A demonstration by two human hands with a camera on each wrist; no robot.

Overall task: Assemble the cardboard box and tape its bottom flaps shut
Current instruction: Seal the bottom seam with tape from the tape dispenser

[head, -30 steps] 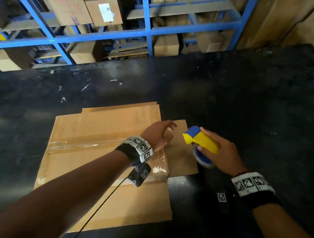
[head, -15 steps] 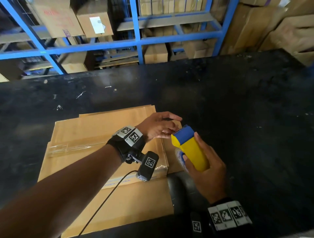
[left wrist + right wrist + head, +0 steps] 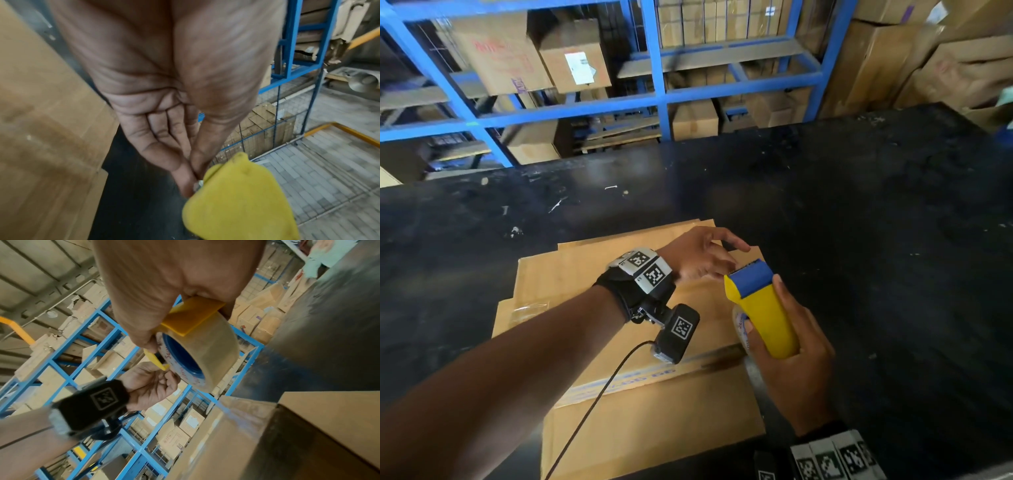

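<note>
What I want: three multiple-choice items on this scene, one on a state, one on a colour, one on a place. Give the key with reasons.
1. The right hand:
A. grips the dispenser
B. lies flat on the box
C. rests open on the table

2. The dispenser's body is:
A. red
B. yellow
C. green

3. The box lies:
A. on the table
B. in the right hand
C. on top of the dispenser

Key:
1 A, its fingers and thumb wrap round the dispenser.
2 B, the body is yellow with a blue head.
3 A, the cardboard rests on the black tabletop below both hands.
</note>
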